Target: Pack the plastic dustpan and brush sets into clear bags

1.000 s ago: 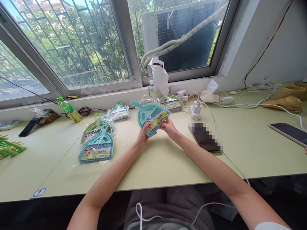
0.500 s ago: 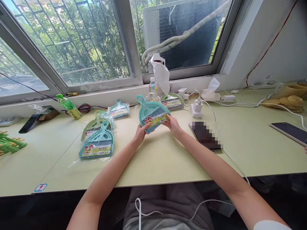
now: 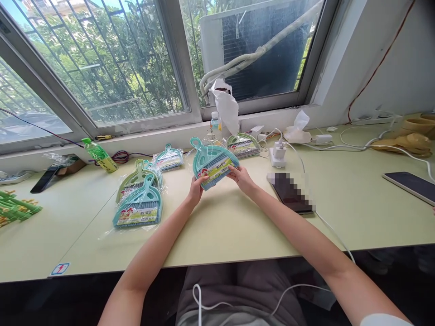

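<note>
Both of my hands hold one teal dustpan and brush set (image 3: 212,158) above the table, tilted with its handle up and to the left. My left hand (image 3: 196,189) grips the lower left edge, thumb on the front label. At the lower right edge, my right hand (image 3: 242,179) is closed on the same set, its thumb on the front. To the left lie more wrapped sets: a teal one (image 3: 139,203) in front, a green one (image 3: 131,181) partly behind it, and another teal set (image 3: 167,157) farther back. A green set (image 3: 243,146) lies behind the held one.
A green-capped bottle (image 3: 100,156) stands tilted at the back left. On the right are a phone (image 3: 290,194), a white plug adapter (image 3: 277,155) with cables, and another phone (image 3: 411,186). A clear bottle (image 3: 215,124) stands by the window. Green bamboo-like pieces (image 3: 16,206) lie far left.
The held dustpan and brush set has shifted slightly left and turned a little, with both hands still on it. The whole view has shifted slightly.
</note>
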